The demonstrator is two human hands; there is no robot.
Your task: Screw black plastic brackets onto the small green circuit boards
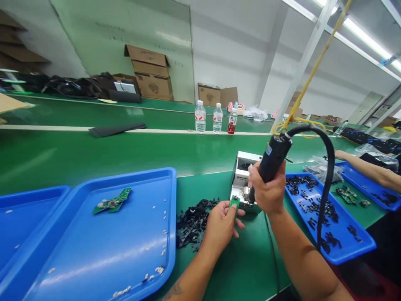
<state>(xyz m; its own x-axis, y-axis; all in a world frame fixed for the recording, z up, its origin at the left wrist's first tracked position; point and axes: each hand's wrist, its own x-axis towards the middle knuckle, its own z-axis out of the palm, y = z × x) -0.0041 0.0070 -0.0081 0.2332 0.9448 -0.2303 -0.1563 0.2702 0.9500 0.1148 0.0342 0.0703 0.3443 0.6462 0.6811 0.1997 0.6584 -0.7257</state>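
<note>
My right hand [270, 192] is wrapped round a black electric screwdriver [273, 154], held tilted with its lower end down by the front of a white screw feeder [240, 177]. A thick black cable loops from its top. Between thumb and fingers, my left hand [221, 223] pinches a small green circuit board [234, 202] with a dark part at its upper end. The board is just in front of the feeder, left of the screwdriver; its lower part is under my thumb. Beside my left hand lies a pile of small black plastic parts [192, 223].
To the left, a blue tray [125, 238] carries several green boards [114, 201] and white bits. On the right, another blue tray [354, 248] holds black parts. A co-worker's arm [366, 167] reaches in beyond it. Bottles [200, 118] stand behind; a yellow cord [308, 88] hangs above.
</note>
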